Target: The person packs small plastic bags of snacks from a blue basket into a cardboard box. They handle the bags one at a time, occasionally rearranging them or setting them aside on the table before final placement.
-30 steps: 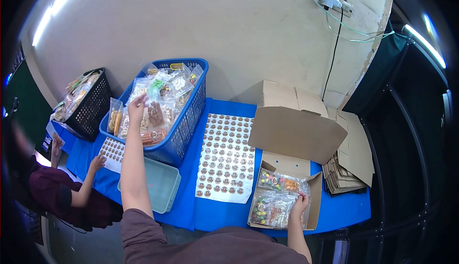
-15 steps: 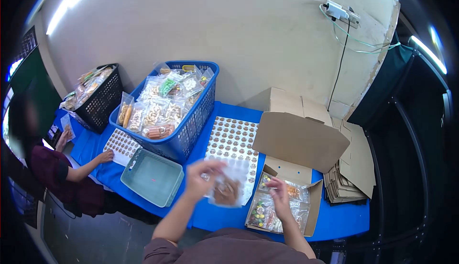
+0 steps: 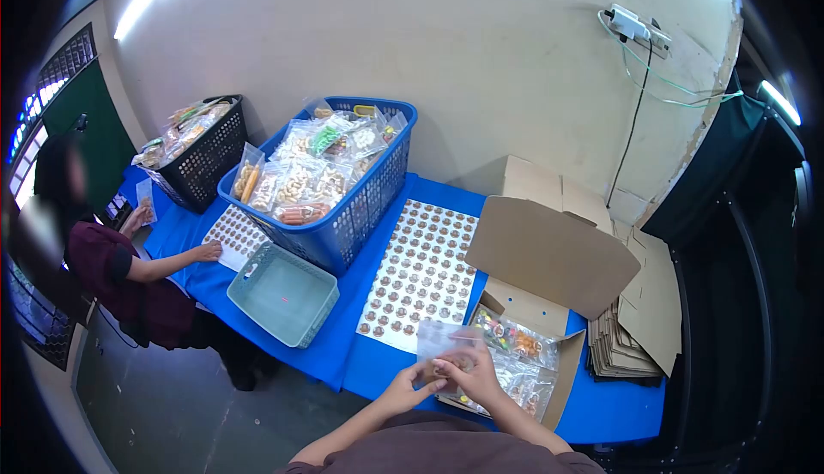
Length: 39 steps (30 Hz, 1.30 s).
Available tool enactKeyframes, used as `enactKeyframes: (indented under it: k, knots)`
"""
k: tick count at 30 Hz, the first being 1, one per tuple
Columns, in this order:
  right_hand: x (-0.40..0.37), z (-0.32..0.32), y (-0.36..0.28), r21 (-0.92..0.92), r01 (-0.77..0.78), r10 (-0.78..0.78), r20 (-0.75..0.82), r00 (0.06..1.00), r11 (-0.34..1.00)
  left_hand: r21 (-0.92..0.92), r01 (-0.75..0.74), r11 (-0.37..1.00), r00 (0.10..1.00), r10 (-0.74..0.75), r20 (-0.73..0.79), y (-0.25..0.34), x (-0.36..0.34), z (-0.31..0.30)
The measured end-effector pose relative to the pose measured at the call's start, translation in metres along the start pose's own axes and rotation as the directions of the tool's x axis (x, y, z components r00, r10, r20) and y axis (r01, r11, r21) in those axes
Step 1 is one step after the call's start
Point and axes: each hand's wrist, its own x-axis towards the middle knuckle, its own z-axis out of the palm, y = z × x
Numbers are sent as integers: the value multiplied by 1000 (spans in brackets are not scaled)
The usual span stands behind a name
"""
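Note:
My left hand [image 3: 410,390] and my right hand [image 3: 479,378] meet over a clear plastic bag [image 3: 436,337], both closed on it. Its brownish contents are mostly covered by my fingers, and the right fingers are slightly blurred. Just beyond the bag lies a white sheet of round brown stickers [image 3: 416,272]. Under and beside my right hand stands an open cardboard box [image 3: 568,371], its lid tilted back. Several clear packets of colourful pieces [image 3: 532,345] fill it.
A blue basket [image 3: 365,217] heaped with packets stands at the back, near a grey-green tray [image 3: 287,332]. Flattened cardboard [image 3: 614,350] is stacked at right. On the left, a co-worker [image 3: 129,277] holds a small packet by another sticker sheet [image 3: 232,238] and a black basket [image 3: 210,152].
My left hand has brought the bag right and nearer to me. My right hand has come left from over the box and closed on it. The view has shifted slightly.

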Motion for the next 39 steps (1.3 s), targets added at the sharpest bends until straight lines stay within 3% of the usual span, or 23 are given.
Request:
enactKeyframes:
  k: [2,3,5,7,9,11,12,15,18,20,21,23,24,26,28,30,33,35,36,37,39]
  knots:
    - [-3,-5,-4,66,-58,56,24,998,996,-164,15,986,993,-35,-117,3,-5,19]
    - [-3,-9,-7,136,-106,100,52,994,985,-170,23,985,994,-41,-104,1,-3,24]
    - [-14,-15,-6,139,-69,63,50,997,988,-300,-33,953,983,-23,-182,-6,1,32]
    - [-36,-14,4,419,-449,386,230,893,789,-324,-6,946,984,-53,-172,-10,6,37]
    - [-48,-16,9,388,-376,331,180,926,841,-118,-81,990,983,59,-175,-9,10,47]
    - [-57,-25,4,603,-409,397,161,903,685,-231,-60,971,991,31,-129,-7,11,60]
    - [-62,-29,6,599,-408,406,146,902,689,-335,-36,942,995,5,-95,-7,12,67]
    - [-69,-39,12,666,-388,406,138,903,637,-332,14,943,999,-28,-36,-22,17,73]
    - [-69,-45,9,587,-436,386,217,897,682,-280,67,958,991,-96,-90,-23,30,77]
    - [-71,-40,6,550,-269,305,27,952,790,-225,2,974,994,-27,-109,-8,33,84]
    - [-70,-42,2,552,-266,302,26,953,790,-173,-60,983,992,40,-121,-2,33,87]
    - [-70,-49,-6,723,-279,377,28,926,632,-186,-50,981,988,21,-154,-1,34,94]
    - [-73,-50,2,723,-277,378,23,925,633,-199,-40,979,983,3,-186,-1,35,97]
    - [-80,-53,25,607,-245,357,-68,932,756,-290,-8,957,988,-37,-152,8,34,103]
    - [-83,-64,12,539,-280,373,-70,925,794,-378,29,925,990,-78,-116,7,36,109]
    - [-88,-72,9,471,-319,393,-65,917,822,53,-111,992,994,109,23,-5,38,117]
    - [-94,-82,15,497,-277,381,-119,917,822,66,-86,994,993,80,85,-7,41,125]
    - [-94,-91,21,662,-188,470,-278,838,726,147,-63,987,991,44,130,0,40,129]
    - [-92,-97,22,580,-143,434,-401,806,802,226,-47,973,987,10,163,6,40,131]
    - [-91,-104,22,579,-135,431,-412,803,804,231,-54,972,985,14,173,10,41,134]
    - [-93,-116,19,447,-80,328,-513,793,891,37,-14,999,975,6,220,13,41,141]
